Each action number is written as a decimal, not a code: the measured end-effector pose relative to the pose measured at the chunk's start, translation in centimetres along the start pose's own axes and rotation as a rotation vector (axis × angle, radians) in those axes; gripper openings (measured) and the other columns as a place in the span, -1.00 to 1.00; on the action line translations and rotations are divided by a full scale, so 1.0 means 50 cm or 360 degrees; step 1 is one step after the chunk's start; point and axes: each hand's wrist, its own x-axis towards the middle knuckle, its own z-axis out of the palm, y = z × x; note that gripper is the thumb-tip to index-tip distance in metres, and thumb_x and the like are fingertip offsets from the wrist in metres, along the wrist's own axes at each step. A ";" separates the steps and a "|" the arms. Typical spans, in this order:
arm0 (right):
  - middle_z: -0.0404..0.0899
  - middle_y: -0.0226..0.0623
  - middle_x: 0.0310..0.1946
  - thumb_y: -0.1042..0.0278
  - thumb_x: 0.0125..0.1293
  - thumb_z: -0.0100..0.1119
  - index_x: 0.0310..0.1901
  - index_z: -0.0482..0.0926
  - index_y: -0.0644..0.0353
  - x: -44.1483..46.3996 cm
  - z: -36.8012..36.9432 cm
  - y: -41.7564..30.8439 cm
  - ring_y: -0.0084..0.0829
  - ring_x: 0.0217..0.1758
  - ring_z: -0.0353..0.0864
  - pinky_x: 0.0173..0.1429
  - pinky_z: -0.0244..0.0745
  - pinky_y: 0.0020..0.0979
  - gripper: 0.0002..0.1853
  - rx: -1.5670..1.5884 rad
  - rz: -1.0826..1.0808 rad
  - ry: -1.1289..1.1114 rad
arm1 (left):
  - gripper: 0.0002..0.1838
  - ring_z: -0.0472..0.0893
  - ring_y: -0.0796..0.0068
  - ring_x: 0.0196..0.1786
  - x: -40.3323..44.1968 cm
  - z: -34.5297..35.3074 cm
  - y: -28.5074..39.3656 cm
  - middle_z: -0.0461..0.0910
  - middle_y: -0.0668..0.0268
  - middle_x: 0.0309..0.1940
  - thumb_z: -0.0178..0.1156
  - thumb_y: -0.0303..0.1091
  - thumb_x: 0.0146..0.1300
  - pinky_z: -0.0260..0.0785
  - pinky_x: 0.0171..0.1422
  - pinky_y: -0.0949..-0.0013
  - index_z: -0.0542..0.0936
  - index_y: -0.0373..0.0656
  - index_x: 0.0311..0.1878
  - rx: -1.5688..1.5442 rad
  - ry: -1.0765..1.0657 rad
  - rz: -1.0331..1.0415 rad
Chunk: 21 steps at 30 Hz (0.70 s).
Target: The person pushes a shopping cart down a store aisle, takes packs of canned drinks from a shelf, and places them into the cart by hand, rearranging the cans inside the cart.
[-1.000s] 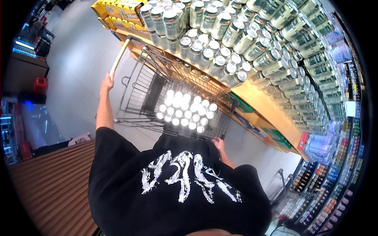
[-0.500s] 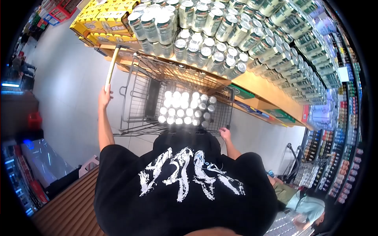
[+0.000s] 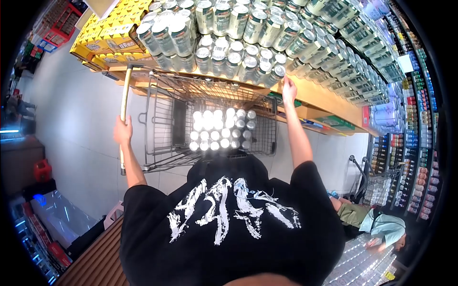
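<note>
Holding the cart handle (image 3: 127, 90) is the left grip (image 3: 123, 129), fingers wrapped round it. The right grip (image 3: 289, 90) is at the corner can (image 3: 277, 73) of the stack (image 3: 257, 26), fingertips right by its lower end; from where I stand, can't tell if they touch it or have any hold. Wooden ledge (image 3: 329, 110) runs just below that grip and away to its right. Cart (image 3: 179, 119) is between the two grips. Silver-topped block of cans (image 3: 222, 128) in it, right of the left grip, nearer us than the right one. Glare there; can't tell if it's wrapped.

Risks, my read:
- Fingertip-only pinch on the corner can: it could slip off the ledge edge and hit the floor (image 3: 76, 124) or the cart.
- If it's film-wrapped to its neighbours, a tug at one corner could drag several out or tear the film.
- Handle held one-handed: a hard pull on the other side could swing the cart into the ledge.
</note>
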 end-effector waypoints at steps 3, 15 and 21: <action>0.53 0.18 0.04 -0.55 0.07 -0.02 0.00 0.52 0.55 0.090 0.030 -0.105 -0.07 0.20 0.47 0.27 0.26 -0.24 0.02 -0.0157 0.0280 -0.0375 | -0.46 0.55 0.06 0.04 0.002 0.046 -0.041 0.58 0.11 -0.04 0.15 0.04 0.23 0.39 0.09 0.12 0.40 -0.01 0.20 -0.0043 0.0288 0.0227; 0.62 0.09 -0.10 -0.44 0.02 0.15 -0.10 0.63 0.31 0.074 0.078 -0.175 0.04 0.02 0.58 0.14 0.40 -0.13 -0.19 -0.0383 0.0250 0.0050 | -0.70 0.41 0.11 0.16 -0.176 0.010 0.182 0.47 0.14 0.03 0.13 -0.55 0.15 0.20 0.29 0.16 0.54 -0.16 -0.01 -0.0714 0.0671 0.0891; 0.61 0.08 -0.11 -0.32 0.07 0.21 -0.04 0.58 0.32 0.052 0.073 -0.151 0.03 0.02 0.57 0.11 0.42 -0.13 -0.26 -0.0282 0.0201 0.0177 | -0.86 0.58 0.24 -0.09 -0.225 0.054 0.392 0.58 0.17 -0.21 0.12 -0.57 0.22 0.40 0.04 0.32 0.58 -0.23 -0.17 -0.1273 0.0066 0.1153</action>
